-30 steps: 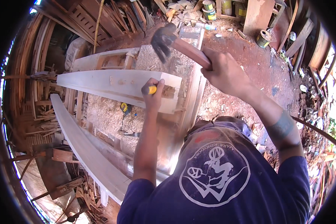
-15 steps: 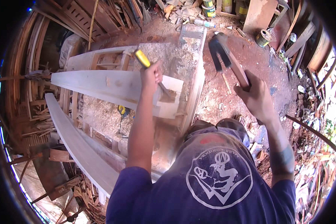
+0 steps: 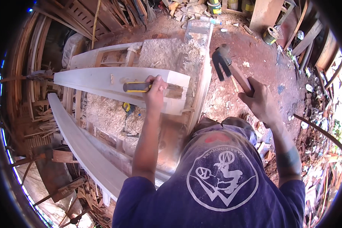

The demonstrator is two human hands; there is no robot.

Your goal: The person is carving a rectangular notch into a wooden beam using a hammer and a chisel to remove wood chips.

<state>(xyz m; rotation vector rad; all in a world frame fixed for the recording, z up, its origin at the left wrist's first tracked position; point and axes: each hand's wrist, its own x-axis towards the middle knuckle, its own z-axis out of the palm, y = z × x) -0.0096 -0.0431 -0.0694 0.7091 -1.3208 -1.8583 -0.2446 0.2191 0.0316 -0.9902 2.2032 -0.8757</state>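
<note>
My left hand (image 3: 155, 93) is closed round a chisel with a yellow and dark handle (image 3: 135, 87). The handle points left, nearly level, over a long pale wooden beam (image 3: 98, 78); its blade lies toward the cut, notched end of the beam on the right. Whether the blade's tip touches the wood I cannot tell. My right hand (image 3: 263, 99) grips the wooden handle of a claw hammer (image 3: 241, 78), raised to the right of the bench with its dark metal claws toward the left. A second, curved pale board (image 3: 83, 142) lies nearer to me on the left.
Wood shavings (image 3: 102, 110) cover much of the workbench (image 3: 204, 76). A yellow and black tape measure (image 3: 127, 107) lies among them. An opened tin (image 3: 270, 35) stands on the reddish floor at the far right. Stacked timber (image 3: 30, 49) leans along the left side.
My left hand has turned the chisel so its handle swings from pointing away to pointing left. The hammer has shifted slightly nearer to me, still in my right hand.
</note>
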